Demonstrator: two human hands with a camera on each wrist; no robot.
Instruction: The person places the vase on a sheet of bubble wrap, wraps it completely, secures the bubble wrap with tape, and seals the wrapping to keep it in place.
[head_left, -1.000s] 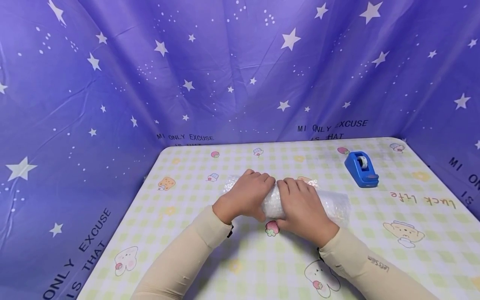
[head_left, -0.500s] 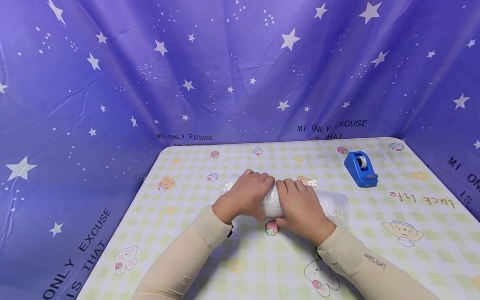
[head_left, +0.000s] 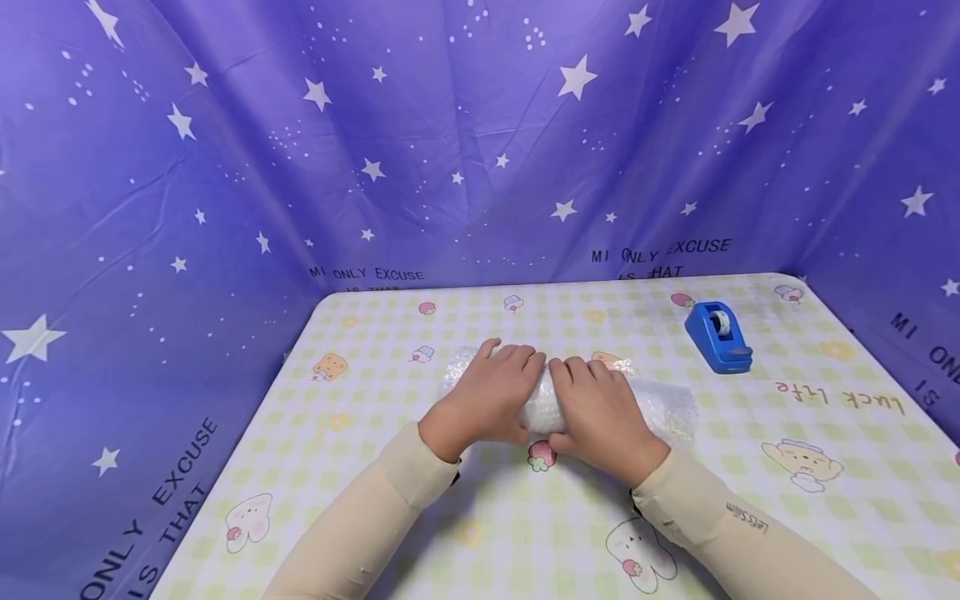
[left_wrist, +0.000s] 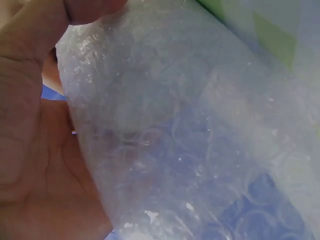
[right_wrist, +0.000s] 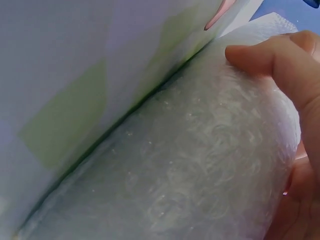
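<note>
A roll of clear bubble wrap [head_left: 542, 410] lies crosswise on the table, with looser, flatter ends sticking out past both hands. My left hand [head_left: 489, 393] grips its left part from above, thumb on the near side and one finger raised off the far side. Close beside it, my right hand [head_left: 603, 417] holds the roll right of the middle, fingers curled over the top. In the left wrist view the sheet [left_wrist: 165, 115] is see-through near the palm. The right wrist view has the thumb pressing the bubbly surface [right_wrist: 190, 155]. What lies inside the roll is hidden.
A blue tape dispenser [head_left: 720, 337] with a tape roll in it stands at the back right of the table. The table [head_left: 555, 533] has a green checked cover with printed cartoons. A purple star-printed curtain [head_left: 465, 150] hangs around the back and sides.
One finger of my left hand has lifted from the roll, and that wrist has shifted slightly left. My right hand keeps its hold; the view has turned a little.
</note>
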